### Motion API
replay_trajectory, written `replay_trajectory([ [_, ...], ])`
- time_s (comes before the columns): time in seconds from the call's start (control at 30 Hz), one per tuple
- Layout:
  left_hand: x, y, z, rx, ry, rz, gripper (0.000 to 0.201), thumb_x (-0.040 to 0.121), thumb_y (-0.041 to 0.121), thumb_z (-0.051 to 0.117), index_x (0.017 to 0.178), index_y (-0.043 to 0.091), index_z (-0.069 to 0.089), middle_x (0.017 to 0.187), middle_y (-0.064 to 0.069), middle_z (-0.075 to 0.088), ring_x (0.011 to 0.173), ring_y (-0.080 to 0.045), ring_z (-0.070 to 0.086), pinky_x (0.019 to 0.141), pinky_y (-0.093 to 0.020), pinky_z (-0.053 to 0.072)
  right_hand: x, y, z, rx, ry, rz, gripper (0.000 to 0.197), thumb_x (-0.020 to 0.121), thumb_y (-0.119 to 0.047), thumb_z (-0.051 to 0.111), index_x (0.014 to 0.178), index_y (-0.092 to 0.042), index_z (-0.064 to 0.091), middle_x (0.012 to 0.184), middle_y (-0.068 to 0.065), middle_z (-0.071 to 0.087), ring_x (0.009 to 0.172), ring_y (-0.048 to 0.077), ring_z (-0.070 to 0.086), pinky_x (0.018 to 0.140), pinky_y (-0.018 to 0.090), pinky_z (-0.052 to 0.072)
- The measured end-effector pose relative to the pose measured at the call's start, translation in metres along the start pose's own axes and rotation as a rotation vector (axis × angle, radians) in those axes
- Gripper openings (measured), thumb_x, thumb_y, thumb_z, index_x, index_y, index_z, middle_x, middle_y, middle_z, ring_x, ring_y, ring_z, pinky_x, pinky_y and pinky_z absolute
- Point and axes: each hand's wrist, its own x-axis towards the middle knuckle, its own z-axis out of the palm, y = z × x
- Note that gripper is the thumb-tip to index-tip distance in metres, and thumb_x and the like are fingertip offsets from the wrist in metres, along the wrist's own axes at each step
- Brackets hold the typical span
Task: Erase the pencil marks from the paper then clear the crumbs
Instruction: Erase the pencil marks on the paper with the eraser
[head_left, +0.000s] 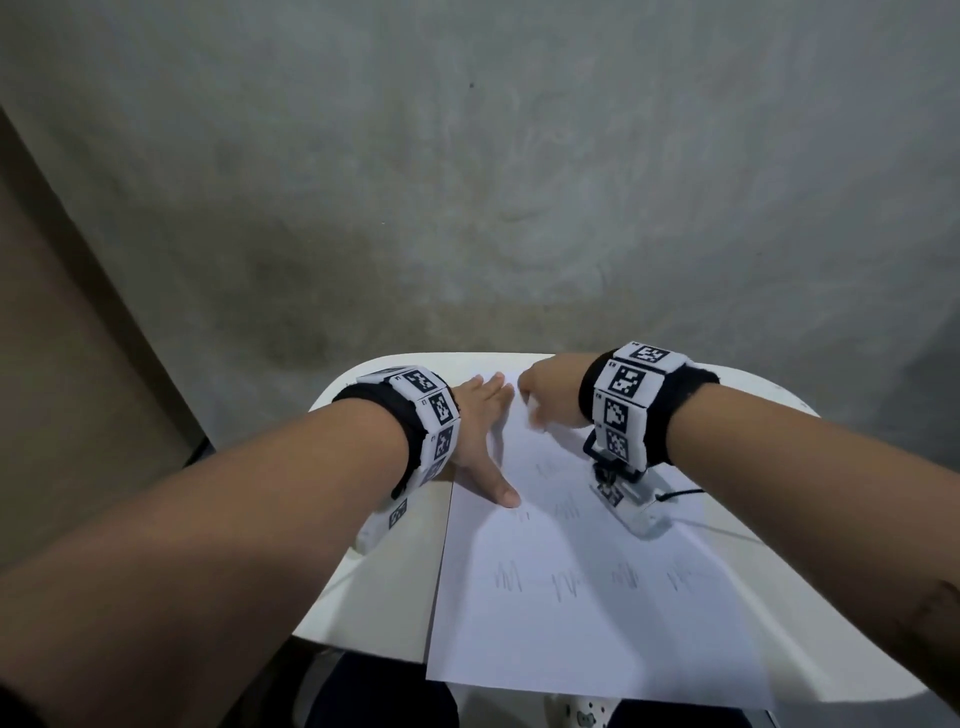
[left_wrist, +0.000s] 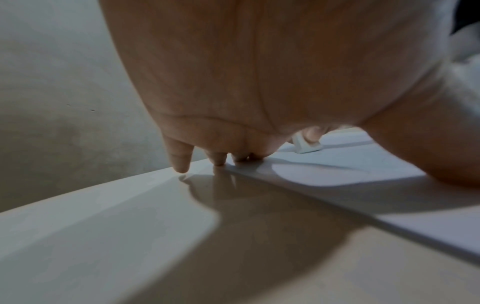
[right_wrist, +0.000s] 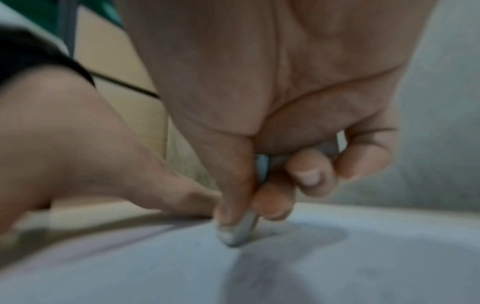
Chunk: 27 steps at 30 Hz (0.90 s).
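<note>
A white sheet of paper (head_left: 571, 613) lies on a small white table (head_left: 384, 582), with several pencil scribbles (head_left: 509, 577) across it. My left hand (head_left: 483, 431) lies flat with straight fingers on the paper's far left edge, thumb spread toward me. My right hand (head_left: 540, 400) is at the paper's far end and pinches a white eraser (right_wrist: 244, 232) between thumb and fingers, its lower end on the paper (right_wrist: 155, 267). The eraser (left_wrist: 306, 144) also shows past my left palm (left_wrist: 259, 82). I cannot make out any crumbs.
The table is small with rounded corners; its far edge (head_left: 467, 358) lies just beyond both hands. A grey concrete floor (head_left: 519, 182) surrounds it. A thin cable (head_left: 727, 530) trails from my right wrist camera over the table's right side.
</note>
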Motion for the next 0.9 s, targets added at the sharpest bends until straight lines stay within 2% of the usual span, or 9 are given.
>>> replay_trajectory([
  [0.07,0.001,0.000,0.001,0.006,0.002,-0.003,0.139,0.064,0.076,0.070,0.153,0.020,-0.021,0.161,0.000,-0.021,0.149,-0.020,-0.015,0.119,-0.044,0.002,-0.003,0.003,0.001,-0.014,0.051,0.024,0.032,0.093,-0.021,0.053,0.122,-0.010,0.059,0.122,0.006,0.063,0.097,0.025,0.059,0.073,0.029,0.041],
  [0.17,-0.003,0.004,-0.003,-0.042,0.016,-0.018,0.136,0.066,0.067,0.076,0.153,0.023,-0.019,0.162,0.003,-0.018,0.150,-0.020,-0.009,0.119,-0.043,0.007,-0.006,-0.008,0.005,-0.011,0.017,-0.050,0.039,0.093,-0.020,0.054,0.131,-0.014,0.053,0.123,0.007,0.060,0.110,0.027,0.059,0.081,0.031,0.046],
  [0.3,0.000,0.001,0.001,0.039,0.005,0.001,0.135,0.068,0.075,0.067,0.153,0.016,-0.020,0.161,-0.001,-0.023,0.148,-0.020,-0.018,0.119,-0.043,-0.001,-0.006,0.011,-0.003,-0.027,0.007,0.060,0.033,0.093,-0.018,0.052,0.122,-0.005,0.058,0.118,0.009,0.065,0.089,0.025,0.057,0.056,0.024,0.038],
  [0.4,0.001,0.002,0.001,0.024,0.008,-0.010,0.138,0.066,0.073,0.071,0.152,0.017,-0.021,0.161,-0.001,-0.022,0.149,-0.021,-0.015,0.119,-0.045,0.003,-0.006,0.003,0.003,-0.042,0.008,0.002,0.035,0.094,-0.017,0.053,0.127,-0.009,0.054,0.125,0.010,0.060,0.103,0.028,0.060,0.067,0.028,0.042],
  [0.43,0.000,0.002,0.000,0.022,0.005,-0.010,0.138,0.066,0.072,0.071,0.152,0.018,-0.021,0.161,-0.001,-0.022,0.149,-0.021,-0.015,0.119,-0.045,0.003,-0.007,0.002,0.006,-0.030,-0.015,-0.017,0.033,0.094,-0.016,0.053,0.127,-0.011,0.052,0.123,0.010,0.059,0.102,0.026,0.057,0.065,0.025,0.040],
  [0.53,0.001,0.001,0.001,0.032,-0.001,-0.001,0.136,0.067,0.074,0.068,0.153,0.017,-0.020,0.160,0.000,-0.025,0.148,-0.020,-0.018,0.119,-0.044,-0.001,-0.009,0.011,0.002,-0.038,-0.017,0.048,0.011,0.094,-0.015,0.050,0.104,-0.014,0.048,0.101,0.005,0.054,0.086,0.022,0.049,0.052,0.023,0.032],
  [0.67,0.002,0.001,0.001,0.021,0.000,-0.003,0.136,0.067,0.072,0.071,0.153,0.017,-0.019,0.160,0.000,-0.025,0.148,-0.021,-0.018,0.119,-0.042,-0.001,-0.011,0.004,0.004,-0.116,-0.050,-0.010,0.027,0.097,-0.014,0.050,0.124,-0.013,0.050,0.114,0.008,0.060,0.099,0.024,0.055,0.075,0.027,0.044],
  [0.77,0.000,0.002,0.000,0.034,0.006,0.005,0.134,0.069,0.072,0.069,0.153,0.016,-0.019,0.160,-0.001,-0.025,0.148,-0.021,-0.018,0.119,-0.041,-0.002,-0.011,0.006,0.008,-0.072,-0.029,-0.036,0.003,0.096,-0.012,0.048,0.096,-0.014,0.050,0.084,0.002,0.053,0.087,0.019,0.045,0.059,0.021,0.035],
  [0.9,0.000,0.002,0.002,0.021,0.021,0.001,0.134,0.069,0.072,0.070,0.153,0.016,-0.018,0.161,-0.001,-0.024,0.149,-0.020,-0.017,0.119,-0.041,-0.002,-0.018,0.010,-0.001,-0.157,-0.061,-0.011,0.022,0.097,-0.014,0.047,0.119,-0.014,0.049,0.117,0.004,0.056,0.094,0.022,0.051,0.076,0.030,0.041],
])
